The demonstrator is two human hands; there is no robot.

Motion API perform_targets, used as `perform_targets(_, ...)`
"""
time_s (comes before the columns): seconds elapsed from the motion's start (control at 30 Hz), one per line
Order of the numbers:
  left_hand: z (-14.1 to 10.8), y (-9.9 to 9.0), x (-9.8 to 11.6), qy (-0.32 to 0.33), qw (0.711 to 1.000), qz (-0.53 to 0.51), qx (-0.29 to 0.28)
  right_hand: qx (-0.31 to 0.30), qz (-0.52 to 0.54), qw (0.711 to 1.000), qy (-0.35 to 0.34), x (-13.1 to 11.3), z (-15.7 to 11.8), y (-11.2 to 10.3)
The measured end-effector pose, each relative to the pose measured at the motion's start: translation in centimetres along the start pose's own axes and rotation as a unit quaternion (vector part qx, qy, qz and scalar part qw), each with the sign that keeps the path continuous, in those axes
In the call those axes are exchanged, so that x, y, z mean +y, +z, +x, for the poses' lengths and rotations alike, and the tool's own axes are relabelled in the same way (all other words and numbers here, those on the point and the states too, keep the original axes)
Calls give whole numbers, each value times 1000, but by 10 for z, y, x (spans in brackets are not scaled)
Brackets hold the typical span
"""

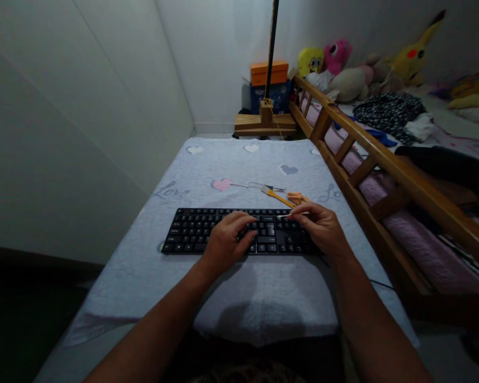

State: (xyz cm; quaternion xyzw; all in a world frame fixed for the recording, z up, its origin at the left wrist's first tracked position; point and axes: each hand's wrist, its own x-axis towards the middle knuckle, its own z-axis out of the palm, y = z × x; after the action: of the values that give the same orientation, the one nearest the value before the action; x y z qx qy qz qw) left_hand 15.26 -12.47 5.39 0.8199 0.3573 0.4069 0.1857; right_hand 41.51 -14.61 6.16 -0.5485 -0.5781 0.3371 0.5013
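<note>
Through the head camera I look down at a black computer keyboard [195,232], lying flat under both hands on a table [143,266] covered by a pale blue cloth with hearts and "Love" lettering.

My left hand [226,239] is over the middle of the keyboard, thumb and fingers parted in a loose curve, with nothing visible between them; I cannot tell whether the fingertips press any keys. My right hand [324,227] is over the keyboard's right end, thumb and fingers pinched together on a thin white swab [284,216]. The swab points left, towards the other hand, its tip above the keys; I cannot tell if it touches them.

Just beyond the right hand I see a small orange item [294,197], too blurred to identify. To its left lies a brush [278,197] with a yellow handle and pale bristles, and beyond that, some slim metal tools [259,185]. A dark cable [381,284] runs out to the right, below the right hand.

Further right is a bed with a wooden rail [353,134], plush toys and rumpled cloths behind it. Far ahead stand an orange box [269,73] and a wooden stand [264,125] with a dark pole.
</note>
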Motion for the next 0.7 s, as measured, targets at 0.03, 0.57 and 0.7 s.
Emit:
perform_targets(0.03, -2, 5, 0, 4, 1000, 4, 5, -8, -4, 1000, -6, -1, 0, 1)
perform_targets(0.57, -7, 18, -6, 15, 999, 18, 31, -107, 0, 987, -119, -12, -2, 31)
perform_targets(0.7, -7, 16, -3, 13, 1000, -2, 26, -111, 3, 987, -118, -10, -2, 32)
